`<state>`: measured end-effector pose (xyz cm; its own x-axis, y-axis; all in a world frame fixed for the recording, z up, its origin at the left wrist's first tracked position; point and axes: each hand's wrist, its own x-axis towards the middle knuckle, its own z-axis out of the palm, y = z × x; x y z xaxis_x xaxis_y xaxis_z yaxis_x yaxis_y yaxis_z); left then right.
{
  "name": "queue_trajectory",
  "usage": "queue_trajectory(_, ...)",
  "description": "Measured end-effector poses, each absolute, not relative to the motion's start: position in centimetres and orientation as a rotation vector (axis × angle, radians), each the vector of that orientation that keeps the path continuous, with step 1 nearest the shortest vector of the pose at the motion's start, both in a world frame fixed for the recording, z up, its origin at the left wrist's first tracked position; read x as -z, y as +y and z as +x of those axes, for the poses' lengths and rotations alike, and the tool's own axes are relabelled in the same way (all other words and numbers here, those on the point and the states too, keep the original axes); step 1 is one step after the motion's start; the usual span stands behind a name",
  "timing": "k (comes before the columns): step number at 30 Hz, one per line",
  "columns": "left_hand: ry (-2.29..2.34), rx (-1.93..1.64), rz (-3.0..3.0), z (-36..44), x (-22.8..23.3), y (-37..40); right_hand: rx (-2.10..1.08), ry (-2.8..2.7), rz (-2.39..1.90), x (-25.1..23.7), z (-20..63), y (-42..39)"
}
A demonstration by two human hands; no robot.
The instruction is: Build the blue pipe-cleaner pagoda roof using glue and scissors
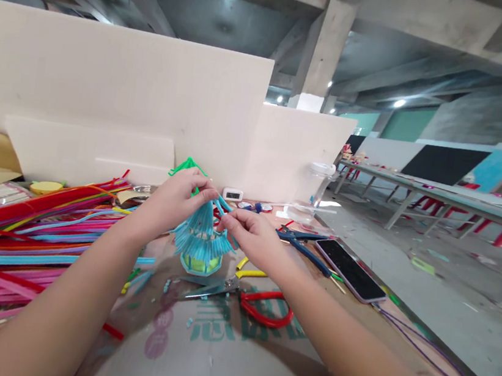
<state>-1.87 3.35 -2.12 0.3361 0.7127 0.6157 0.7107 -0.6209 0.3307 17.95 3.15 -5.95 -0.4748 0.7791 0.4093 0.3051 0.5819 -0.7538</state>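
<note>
A small blue pipe-cleaner ornament (202,237) is held above the cardboard work surface (219,356), between the two hands and just beyond the red-handled scissors (245,301). It is built of many blue stems fanned downward like a tiered roof over a yellow-green core; a green loop projects from its top, behind the left hand.

The left hand (174,199) is closed at the fingertips around the upper part of the ornament, with thumb and fingers pinched together on the gathered stems. The right hand (249,234) is likewise nearly closed, its fingertips pinching a blue strand at the ornament's right side, just beside the left fingertips.

The ornament is judged to be very light, soft on the surface and easily bent, since each stem is a thin wire under fuzz. The fanned tips are expected to deform under any squeeze, and the shape is not expected to spring back. A grip is best taken at the bundled neck near the top or under the firmer core at the base, not on the splayed fringe. The fuzzy surface is judged to give good friction, so light pressure should suffice.

To the left, a pile of loose coloured pipe cleaners (18,231) lies on the table. A phone (350,270) and blue-handled pliers (302,241) lie to the right.
</note>
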Motion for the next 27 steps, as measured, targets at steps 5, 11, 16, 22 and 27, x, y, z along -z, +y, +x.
queue_trajectory(5, 1.512, -1.331, 2.635, -2.0, 2.2, 3.6, -0.926, -2.166, -0.929, 5.9, 18.7, 3.8)
queue_trajectory(11, 1.601, -1.477, 2.597, -1.9, 2.6, 3.9, -0.839, -2.224, -1.025, 6.4, 17.9, 3.8)
queue_trajectory(16, 1.596, -1.606, 2.473, -1.9, 2.6, 3.8, -0.743, -2.111, -0.976, 7.8, 17.9, 2.6)
queue_trajectory(22, 1.607, -1.404, 2.375, -1.9, 3.0, 4.3, -0.805, -2.090, -0.945, 9.8, 18.2, 2.6)
queue_trajectory(27, 1.563, -1.260, 2.259, -1.6, 2.7, 4.0, -0.648, -2.154, -0.942, 9.6, 18.4, 2.7)
